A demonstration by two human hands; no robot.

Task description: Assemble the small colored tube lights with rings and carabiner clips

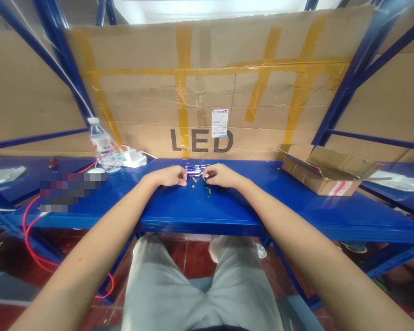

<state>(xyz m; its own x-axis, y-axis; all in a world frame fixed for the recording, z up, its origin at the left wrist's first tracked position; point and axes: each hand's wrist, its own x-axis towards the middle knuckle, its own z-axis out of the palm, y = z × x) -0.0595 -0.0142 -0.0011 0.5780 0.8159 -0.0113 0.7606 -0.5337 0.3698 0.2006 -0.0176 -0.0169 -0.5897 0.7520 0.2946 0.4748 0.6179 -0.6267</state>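
Observation:
My left hand [174,175] rests on the blue tabletop, its fingers curled together; whether anything is between them is hidden. Close to its right lie several shiny purple and silver cylinders [193,170] in a row. Small gold-coloured bits [193,181] are scattered in front of them. My right hand [223,175] has its thumb and fingers closed around a small dark piece with a silver round end [206,176]. A shiny green clip, like a carabiner [208,191], lies just below those fingertips; I cannot tell whether it is attached to the piece.
An open cardboard box [326,181] stands at the right. At the left are a water bottle [103,147], a white power adapter [133,157] with a red cable [29,220], and a blurred-out patch [67,191]. A tall cardboard sheet [145,105] closes off the back.

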